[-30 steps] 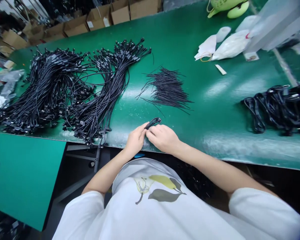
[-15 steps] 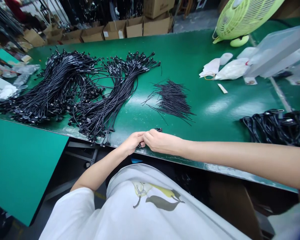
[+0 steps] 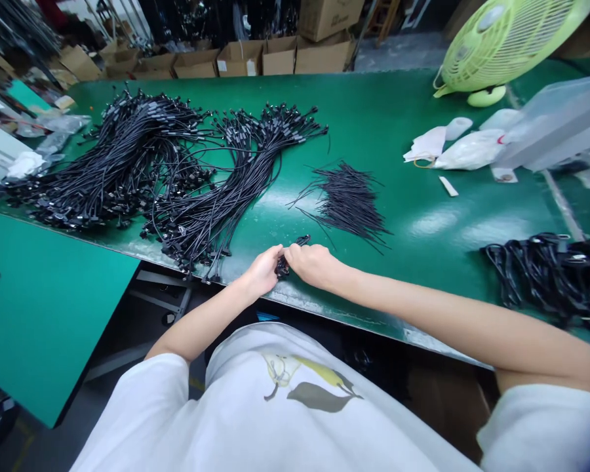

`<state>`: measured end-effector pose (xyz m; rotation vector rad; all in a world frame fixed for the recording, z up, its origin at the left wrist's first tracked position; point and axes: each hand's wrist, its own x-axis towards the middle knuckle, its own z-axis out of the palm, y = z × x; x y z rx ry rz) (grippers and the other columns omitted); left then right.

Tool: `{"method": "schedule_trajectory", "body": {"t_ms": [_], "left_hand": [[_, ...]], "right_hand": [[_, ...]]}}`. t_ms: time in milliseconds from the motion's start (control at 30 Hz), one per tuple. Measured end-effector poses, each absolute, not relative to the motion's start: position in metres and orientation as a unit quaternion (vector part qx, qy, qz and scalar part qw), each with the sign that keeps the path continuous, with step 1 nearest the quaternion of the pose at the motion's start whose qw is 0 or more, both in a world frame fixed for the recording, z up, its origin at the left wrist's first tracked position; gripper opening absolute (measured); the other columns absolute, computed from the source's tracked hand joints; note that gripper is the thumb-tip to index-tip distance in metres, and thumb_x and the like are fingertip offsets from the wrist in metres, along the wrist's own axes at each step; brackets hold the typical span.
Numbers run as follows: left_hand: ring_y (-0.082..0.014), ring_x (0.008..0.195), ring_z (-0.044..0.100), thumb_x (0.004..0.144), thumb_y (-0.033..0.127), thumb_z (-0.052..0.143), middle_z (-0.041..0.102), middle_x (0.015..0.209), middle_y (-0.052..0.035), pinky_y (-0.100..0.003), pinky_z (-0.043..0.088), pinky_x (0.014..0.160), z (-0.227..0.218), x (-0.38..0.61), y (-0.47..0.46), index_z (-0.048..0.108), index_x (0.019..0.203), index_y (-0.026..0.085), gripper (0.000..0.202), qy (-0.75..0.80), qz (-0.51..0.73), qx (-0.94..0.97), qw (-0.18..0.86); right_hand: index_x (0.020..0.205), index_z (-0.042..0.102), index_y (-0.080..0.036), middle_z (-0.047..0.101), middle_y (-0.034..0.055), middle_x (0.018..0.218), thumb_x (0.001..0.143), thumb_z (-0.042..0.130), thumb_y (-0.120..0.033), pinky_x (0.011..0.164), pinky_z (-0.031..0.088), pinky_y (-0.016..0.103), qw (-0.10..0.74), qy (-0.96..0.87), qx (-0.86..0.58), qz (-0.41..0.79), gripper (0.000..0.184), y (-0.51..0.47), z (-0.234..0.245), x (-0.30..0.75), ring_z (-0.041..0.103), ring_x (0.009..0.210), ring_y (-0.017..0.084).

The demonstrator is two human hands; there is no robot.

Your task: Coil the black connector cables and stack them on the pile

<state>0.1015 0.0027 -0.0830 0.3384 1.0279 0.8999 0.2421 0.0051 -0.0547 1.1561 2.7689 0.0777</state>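
Near the front edge of the green table, my left hand (image 3: pixel 265 269) and my right hand (image 3: pixel 311 262) meet around a small folded black cable (image 3: pixel 282 266). The fingers of my left hand are closed on the cable's near side. My right hand is closed at the cable's top, and one end of it pokes out beyond the knuckles. Part of the cable is covered by the fingers. Just behind the hands lies a loose pile of thin black ties (image 3: pixel 351 200). To the left, a bunch of straight black cables with connectors (image 3: pixel 240 180) is spread out.
A larger heap of black cables (image 3: pixel 128 157) lies at the left of the green table (image 3: pixel 373 111). Coiled black cables (image 3: pixel 550 269) are at the right. A green fan (image 3: pixel 501 46) and plastic bags (image 3: pixel 472 147) stand at the back right. Cardboard boxes (image 3: pixel 280 56) line the far side.
Both hands have turned, and more of the folded cable now shows between them. The hands have moved slightly up in the view. The whole scene has shifted a little with the camera.
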Motion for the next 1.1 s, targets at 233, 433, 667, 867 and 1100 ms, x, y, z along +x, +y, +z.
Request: {"method": "schedule_trajectory", "body": {"t_ms": [233, 433, 667, 867, 1100], "left_hand": [[-0.0162, 0.081, 0.059, 0.087, 0.028, 0.055, 0.064, 0.082, -0.006, -0.029, 0.046, 0.08, -0.082, 0.105, 0.02, 0.065, 0.079, 0.014, 0.02, 0.448, 0.476, 0.198, 0.731], [-0.0159, 0.097, 0.053, 0.079, 0.012, 0.053, 0.052, 0.093, -0.0031, -0.031, 0.039, 0.101, -0.064, 0.083, 0.013, 0.075, 0.076, 0.02, 0.024, 0.384, 0.387, 0.649, 0.531], [-0.0153, 0.077, 0.05, 0.087, 0.02, 0.045, 0.057, 0.083, -0.0038, -0.032, 0.046, 0.082, -0.077, 0.083, 0.019, 0.073, 0.099, 0.016, 0.031, 0.498, 0.367, 0.562, 0.549], [-0.0205, 0.097, 0.056, 0.084, 0.042, 0.062, 0.064, 0.099, -0.0085, -0.033, 0.044, 0.093, -0.06, 0.074, 0.005, 0.073, 0.102, 0.016, 0.033, 0.398, 0.404, 0.599, 0.565], [-0.0242, 0.136, 0.041, 0.071, 0.036, 0.08, 0.039, 0.149, -0.0066, -0.036, 0.035, 0.11, -0.074, 0.092, -0.016, 0.046, 0.137, 0.03, 0.074, 0.462, 0.485, 0.413, 0.618]], "right_hand": [[0.086, 0.061, -0.015, 0.068, 0.0092, 0.086, 0.095, 0.034, -0.027, 0.061, 0.034, 0.025, -0.141, 0.85, 0.486, -0.145, 0.031, 0.023, -0.052, 0.242, 0.06, 0.073, 0.017], [0.071, 0.056, -0.019, 0.065, 0.0021, 0.071, 0.091, 0.037, -0.035, 0.062, 0.039, 0.025, -0.198, 0.777, 0.508, -0.314, 0.032, 0.048, -0.058, 0.267, 0.058, 0.067, 0.016], [0.071, 0.055, -0.02, 0.065, 0.0021, 0.075, 0.091, 0.035, -0.034, 0.065, 0.04, 0.027, -0.237, 0.784, 0.471, -0.326, 0.032, 0.018, -0.052, 0.256, 0.057, 0.069, 0.016], [0.071, 0.058, -0.019, 0.065, 0.0015, 0.075, 0.093, 0.037, -0.036, 0.064, 0.038, 0.025, -0.235, 0.778, 0.458, -0.361, 0.035, 0.016, -0.063, 0.253, 0.057, 0.07, 0.015], [0.087, 0.062, -0.017, 0.065, 0.0051, 0.086, 0.098, 0.036, -0.026, 0.063, 0.032, 0.025, -0.266, 0.835, 0.469, -0.114, 0.03, 0.008, -0.073, 0.256, 0.055, 0.073, 0.014]]}}
